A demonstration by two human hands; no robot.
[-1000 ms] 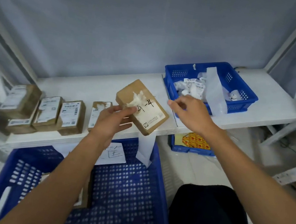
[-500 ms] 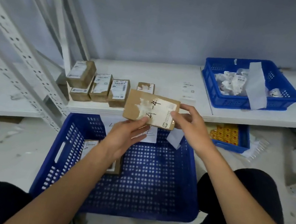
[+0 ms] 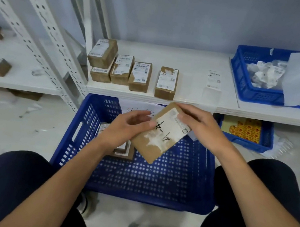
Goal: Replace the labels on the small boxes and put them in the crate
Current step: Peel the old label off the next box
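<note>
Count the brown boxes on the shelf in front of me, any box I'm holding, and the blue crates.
Brown boxes on the shelf: 5
Held box: 1
Blue crates: 3
Total: 9

1. The left hand (image 3: 127, 127) is gripping the small box (image 3: 157, 144) by its left edge, with the thumb pressing on the labelled face and the fingers curling.
2. The right hand (image 3: 200, 126) is pinching the box's far corner, palm facing down.
3. Both bare forearms (image 3: 68, 179) are reaching forward and converging between spread knees (image 3: 17, 175) in dark trousers.
</note>
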